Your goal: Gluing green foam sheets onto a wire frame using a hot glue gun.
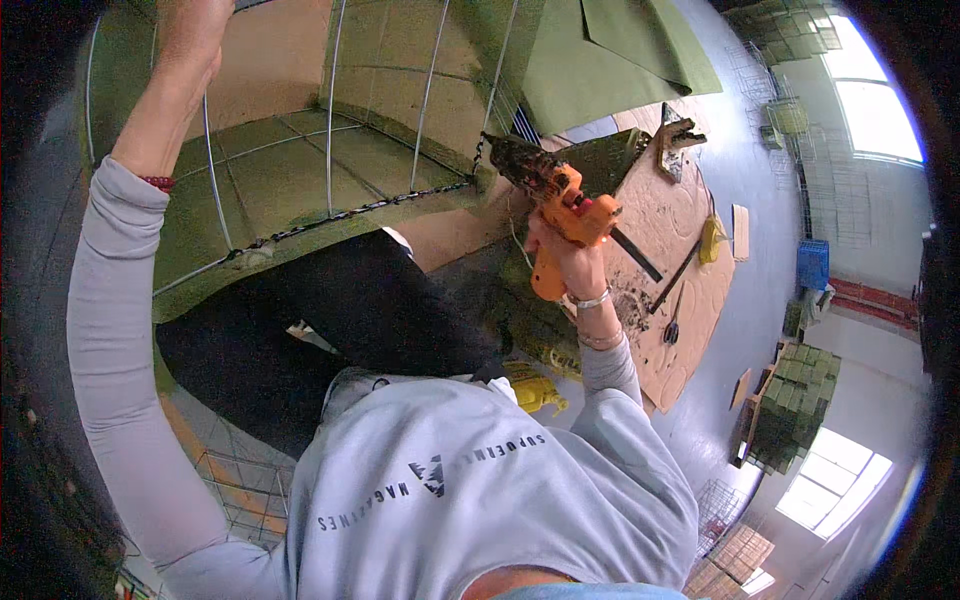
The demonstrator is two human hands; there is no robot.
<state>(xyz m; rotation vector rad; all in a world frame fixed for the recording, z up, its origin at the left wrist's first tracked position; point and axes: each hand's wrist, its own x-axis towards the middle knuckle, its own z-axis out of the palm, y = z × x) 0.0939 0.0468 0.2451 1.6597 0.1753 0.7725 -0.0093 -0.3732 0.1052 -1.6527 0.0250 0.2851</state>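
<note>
My right hand is wrapped round the handle of an orange glue gun, its front caked in dark residue. A dark glue stick juts from the gun's back end. The nozzle points at the corner of a wire-framed box lined with olive-green sheet. Dark lumpy glue runs along the bottom wire, and a dark strand hangs by the nozzle. At the top left, my left hand reaches up beside the frame; the picture's edge cuts off its fingers.
To the right, stained cardboard carries a glue-smeared tool, a yellow object and dark scissors. A green sheet spreads beyond the box. Farther right are stacked green boxes and a blue crate.
</note>
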